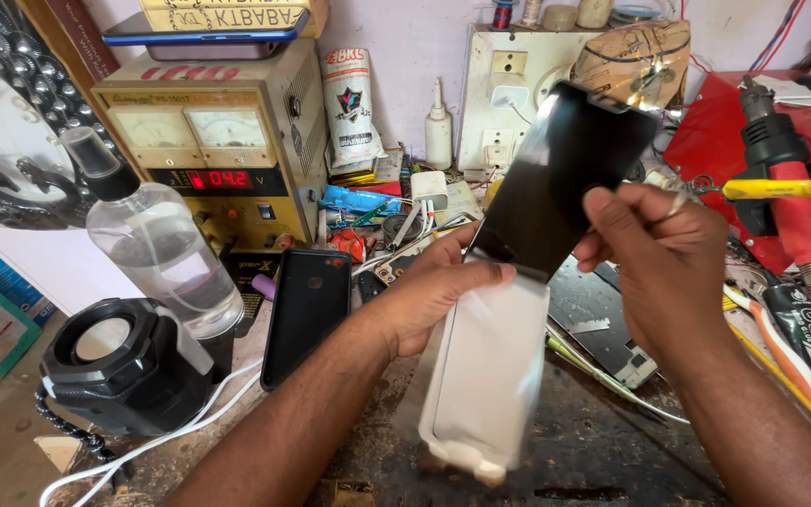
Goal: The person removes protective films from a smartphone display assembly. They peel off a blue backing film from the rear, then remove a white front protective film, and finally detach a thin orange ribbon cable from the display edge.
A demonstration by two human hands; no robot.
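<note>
Over the cluttered workbench [612, 460] the person holds a black phone screen panel [565, 178] up at a tilt, its top edge leaning away toward the wall. The left hand [434, 296] is clenched around the panel's lower end, thumb pressed on the glass, and under that same hand hangs a white, blurred phone-shaped piece [485, 376], maybe a frame or backing; whether it is joined to the panel I cannot tell. The right hand [664, 258] pinches the panel's right edge, thumb on the front, fingers curled behind.

Just left of the left forearm, a black phone back cover [307, 314] lies flat on the bench. Farther left, a clear plastic spray bottle [157, 244] stands above a small black speaker [124, 361], with a white cable [190, 422] trailing past it. Behind them sits a yellow bench power supply [218, 131] with a red lit display and a phone lying on top. On the right, a red hot-air tool [795, 202] with a yellow hose rests near the right wrist.
</note>
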